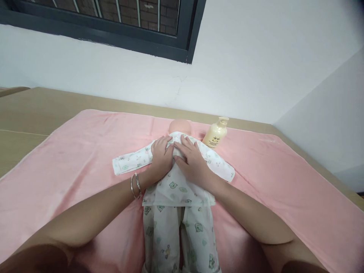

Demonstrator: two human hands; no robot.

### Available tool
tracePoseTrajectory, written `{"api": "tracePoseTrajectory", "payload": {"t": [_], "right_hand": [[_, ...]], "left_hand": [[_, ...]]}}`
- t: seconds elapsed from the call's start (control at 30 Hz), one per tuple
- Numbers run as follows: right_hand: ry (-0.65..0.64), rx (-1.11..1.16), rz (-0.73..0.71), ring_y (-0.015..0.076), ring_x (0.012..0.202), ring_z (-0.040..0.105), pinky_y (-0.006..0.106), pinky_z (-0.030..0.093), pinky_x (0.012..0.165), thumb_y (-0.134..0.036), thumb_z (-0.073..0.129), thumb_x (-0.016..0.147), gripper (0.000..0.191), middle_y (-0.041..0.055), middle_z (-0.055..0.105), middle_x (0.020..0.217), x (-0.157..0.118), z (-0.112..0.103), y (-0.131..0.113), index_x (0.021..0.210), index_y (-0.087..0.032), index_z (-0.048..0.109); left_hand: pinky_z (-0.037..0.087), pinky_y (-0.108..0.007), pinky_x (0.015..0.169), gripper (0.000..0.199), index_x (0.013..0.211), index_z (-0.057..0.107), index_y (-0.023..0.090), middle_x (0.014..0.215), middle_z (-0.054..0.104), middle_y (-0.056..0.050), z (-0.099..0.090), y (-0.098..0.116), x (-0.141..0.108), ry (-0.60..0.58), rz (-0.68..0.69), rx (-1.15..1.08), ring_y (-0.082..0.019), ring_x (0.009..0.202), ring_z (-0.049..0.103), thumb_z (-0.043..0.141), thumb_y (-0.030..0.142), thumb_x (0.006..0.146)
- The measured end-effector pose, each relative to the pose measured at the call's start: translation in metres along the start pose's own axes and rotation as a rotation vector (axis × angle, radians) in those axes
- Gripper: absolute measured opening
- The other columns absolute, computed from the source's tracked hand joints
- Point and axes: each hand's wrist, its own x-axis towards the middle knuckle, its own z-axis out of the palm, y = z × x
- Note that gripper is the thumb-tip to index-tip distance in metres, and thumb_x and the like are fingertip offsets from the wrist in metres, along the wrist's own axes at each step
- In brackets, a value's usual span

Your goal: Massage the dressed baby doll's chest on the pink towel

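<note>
A baby doll point(180, 126) lies face down or with its face out of sight, only the round top of its head showing. It wears a white long-sleeved pajama top point(176, 191) and matching pajama pants point(196, 231), printed with small green animals. Flat on the upper left of the top rests my left hand point(162, 157), fingers stretched out, two silver bangles at the wrist. My right hand point(192, 159) lies on the upper right of the top, its fingers spread. Both thumbs nearly meet in the middle. The sleeves stretch out to either side.
A pink blanket point(93, 170) is spread under the doll on a wooden table point(42, 110). Right of the doll's head stands a pale yellow pump bottle point(216, 133), close to the sleeve. Behind are a white wall point(241, 68) and a dark-framed window point(182, 43).
</note>
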Motion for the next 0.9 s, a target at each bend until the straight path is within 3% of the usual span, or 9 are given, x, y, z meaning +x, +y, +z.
{"api": "tracePoseTrajectory", "payload": {"t": [0.13,0.27,0.43,0.6,0.77,0.9], "right_hand": [[0.100,-0.044,0.014,0.0320,0.157,0.017,0.062,0.018,0.125,-0.022,0.040,0.096,0.053,0.0133,0.027,0.166,0.003,-0.001,0.003,0.149,-0.017,0.048],[0.018,-0.108,0.032,0.0355,0.152,0.029,0.062,0.024,0.123,-0.025,0.040,0.098,0.050,0.0164,0.038,0.160,0.006,-0.003,0.007,0.145,-0.014,0.053],[0.146,-0.092,0.031,0.0328,0.155,0.022,0.058,0.026,0.124,-0.026,0.043,0.095,0.055,0.0139,0.032,0.164,0.000,-0.003,0.005,0.149,-0.014,0.047],[0.028,-0.114,0.025,0.0327,0.153,0.026,0.062,0.020,0.124,-0.025,0.037,0.098,0.052,0.0131,0.037,0.162,-0.002,0.009,0.006,0.148,-0.015,0.049],[-0.068,-0.153,0.059,0.0344,0.155,0.019,0.067,0.019,0.122,-0.030,0.034,0.102,0.054,0.0126,0.027,0.166,-0.003,0.002,0.001,0.154,-0.015,0.040],[-0.145,-0.222,0.040,0.0401,0.156,0.012,0.070,0.023,0.120,-0.035,0.036,0.103,0.060,0.0163,0.015,0.168,-0.018,-0.008,-0.013,0.159,-0.014,0.029]], "left_hand": [[0.032,-0.050,0.120,0.041,0.119,0.065,0.019,0.132,0.067,-0.010,0.000,0.000,0.000,0.008,0.018,-0.003,-0.026,0.130,0.054,0.037,0.027,0.090],[0.031,-0.049,0.120,0.041,0.118,0.066,0.018,0.132,0.067,-0.010,0.000,0.001,-0.001,0.003,0.004,0.010,-0.025,0.130,0.054,0.037,0.025,0.089],[0.031,-0.049,0.119,0.041,0.118,0.065,0.018,0.132,0.067,-0.010,0.000,0.003,-0.001,-0.006,0.014,0.018,-0.025,0.129,0.054,0.037,0.025,0.089],[0.031,-0.051,0.120,0.041,0.121,0.064,0.017,0.134,0.065,-0.011,0.000,0.002,0.001,-0.041,0.020,0.069,-0.026,0.129,0.054,0.039,0.024,0.088],[0.037,-0.050,0.117,0.043,0.123,0.063,0.015,0.134,0.065,-0.012,-0.001,-0.002,0.003,-0.064,0.080,0.096,-0.027,0.127,0.055,0.037,0.025,0.089],[0.041,-0.047,0.116,0.040,0.120,0.066,0.019,0.132,0.067,-0.010,-0.007,-0.008,0.010,-0.062,0.056,0.073,-0.027,0.127,0.057,0.042,0.029,0.089]]}}
